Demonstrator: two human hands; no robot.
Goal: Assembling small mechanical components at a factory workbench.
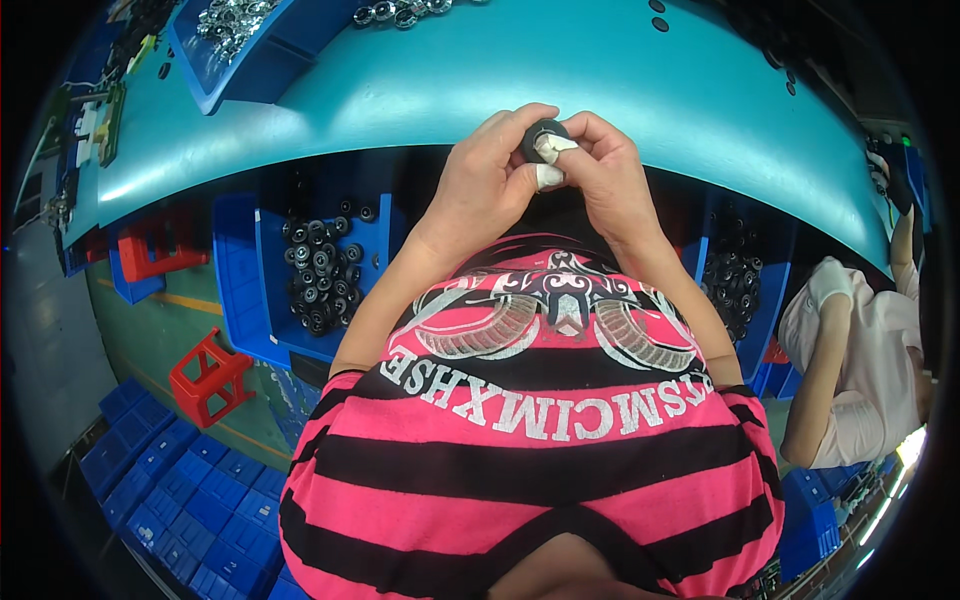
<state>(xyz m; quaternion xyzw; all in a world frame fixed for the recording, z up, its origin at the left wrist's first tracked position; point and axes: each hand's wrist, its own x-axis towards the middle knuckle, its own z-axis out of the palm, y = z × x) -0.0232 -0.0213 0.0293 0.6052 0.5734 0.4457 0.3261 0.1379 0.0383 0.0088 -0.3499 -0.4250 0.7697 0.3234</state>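
The left hand (490, 165) and right hand (608, 178) both grip the small black wheel (541, 129), which looks light and stiff, probably best held by its rim.

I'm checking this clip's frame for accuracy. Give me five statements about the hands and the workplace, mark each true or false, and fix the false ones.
1. The left hand and right hand both hold one dark round part. True.
2. The tabletop is white. False: it is teal.
3. Both thumbs wear white coverings. True.
4. The blue bin left of the person holds red blocks. False: it holds small black round pieces.
5. The blue tray at the upper left contains shiny silver pieces. True.
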